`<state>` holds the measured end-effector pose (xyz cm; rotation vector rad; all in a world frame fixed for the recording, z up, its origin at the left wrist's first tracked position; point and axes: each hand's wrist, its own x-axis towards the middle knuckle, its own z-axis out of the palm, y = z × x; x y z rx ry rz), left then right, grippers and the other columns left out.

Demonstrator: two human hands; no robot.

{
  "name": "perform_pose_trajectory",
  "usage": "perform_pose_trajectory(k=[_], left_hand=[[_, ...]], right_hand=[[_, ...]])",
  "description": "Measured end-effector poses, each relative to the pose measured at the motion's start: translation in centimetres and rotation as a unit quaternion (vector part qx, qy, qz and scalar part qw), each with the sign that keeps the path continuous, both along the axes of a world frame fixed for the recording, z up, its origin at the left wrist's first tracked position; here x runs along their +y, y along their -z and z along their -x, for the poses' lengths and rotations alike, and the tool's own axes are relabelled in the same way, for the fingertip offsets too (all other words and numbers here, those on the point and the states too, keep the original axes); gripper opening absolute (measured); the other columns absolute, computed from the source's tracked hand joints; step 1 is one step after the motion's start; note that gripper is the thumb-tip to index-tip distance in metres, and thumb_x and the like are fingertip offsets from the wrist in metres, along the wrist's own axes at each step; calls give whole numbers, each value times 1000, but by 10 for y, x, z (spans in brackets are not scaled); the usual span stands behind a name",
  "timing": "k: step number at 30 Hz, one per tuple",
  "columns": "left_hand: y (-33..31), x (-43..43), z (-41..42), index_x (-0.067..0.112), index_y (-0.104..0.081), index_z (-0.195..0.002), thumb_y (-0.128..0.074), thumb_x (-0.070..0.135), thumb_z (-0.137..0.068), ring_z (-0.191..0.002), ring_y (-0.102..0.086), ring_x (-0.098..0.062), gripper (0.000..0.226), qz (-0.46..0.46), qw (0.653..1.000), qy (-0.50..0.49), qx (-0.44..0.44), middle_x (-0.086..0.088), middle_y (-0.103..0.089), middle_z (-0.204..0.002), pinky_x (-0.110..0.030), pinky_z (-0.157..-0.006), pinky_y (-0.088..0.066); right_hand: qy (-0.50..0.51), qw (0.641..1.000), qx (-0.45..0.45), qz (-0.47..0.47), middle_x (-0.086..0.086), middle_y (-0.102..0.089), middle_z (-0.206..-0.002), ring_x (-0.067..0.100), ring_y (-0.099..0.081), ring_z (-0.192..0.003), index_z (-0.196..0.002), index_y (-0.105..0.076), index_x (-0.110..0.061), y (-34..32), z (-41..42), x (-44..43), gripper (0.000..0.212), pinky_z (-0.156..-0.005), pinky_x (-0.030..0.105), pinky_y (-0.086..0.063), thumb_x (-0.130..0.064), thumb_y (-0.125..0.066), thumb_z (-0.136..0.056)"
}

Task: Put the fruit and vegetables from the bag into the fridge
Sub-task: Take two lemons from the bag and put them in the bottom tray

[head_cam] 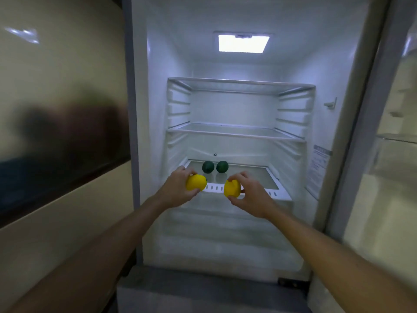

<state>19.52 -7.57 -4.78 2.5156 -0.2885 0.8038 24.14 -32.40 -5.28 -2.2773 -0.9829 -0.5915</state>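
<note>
At fridge shelf (259, 177) — left hand (176, 192) clasps left lemon (195, 182) | right hand (252, 196) clasps right lemon (232, 188)

Single head-worn wide-angle view. Looks forward and slightly down, straight into the open fridge (237, 109) from close up. Interior light (243, 43) near top of frame, lowest shelf (259, 177) just below centre. Forearms enter from both bottom corners; left hand (178, 188) and right hand (252, 195) sit mid-frame. Fridge door (394, 154) at right edge. Periphery bowed and blurred.

Smooth yellow lemons (195, 182), glossy dark-green limes (208, 166), clear glass shelves (237, 132), white plastic fridge walls (293, 71).
</note>
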Motion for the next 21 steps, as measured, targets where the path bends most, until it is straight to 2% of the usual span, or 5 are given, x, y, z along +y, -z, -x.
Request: perform_pose_trajectory(k=[4, 8, 13, 17, 21], left_hand=[[-6, 3, -44, 13, -60, -119, -77, 31, -75, -99, -57, -27, 50, -24, 999, 2, 21, -13, -56, -110, -31, -83, -46], [-13, 4, -85, 15, -59, -122, -75, 30, -76, -109, -53, -27, 51, -28, 999, 3, 26, -12, -56, -117, -29, -87, -40], [-13, -3, -124, 10, -61, -115, -75, 30, -74, -103, -55, -28, 48, -31, 999, 16, 36, -14, -58, -111, -32, -84, -43], [-9, -4, -151, 10, -64, -110, -65, 39, -67, -94, -57, -27, 52, -34, 998, 15, 53, -13, -61, -101, -39, -83, -48], [-13, 0, -173, 10, -60, -111, -73, 27, -74, -97, -55, -27, 43, -44, 997, 18, 56, -12, -55, -106, -32, -80, -45]], right_hand=[[22, 1000, 6, 15, 2, -49, -117, 19, -50, -102, -120, -52, -23, -4, -41, 9, 50, -87, 42, -53, -24, -77, -76], [42, 999, 18, 4, 1, -48, -118, 19, -51, -103, -125, -52, -24, -8, -79, 17, 55, -89, 41, -52, -25, -77, -76], [34, 999, 18, 1, 1, -50, -111, 19, -54, -97, -120, -55, -21, -4, -115, 25, 50, -84, 43, -54, -22, -76, -74], [41, 999, 12, -4, 3, -51, -108, 19, -54, -94, -118, -57, -18, 1, -140, 28, 47, -81, 43, -54, -21, -74, -74], [48, 999, 16, 3, 1, -49, -105, 19, -53, -93, -116, -57, -19, 2, -159, 33, 45, -80, 42, -53, -23, -73, -74]])
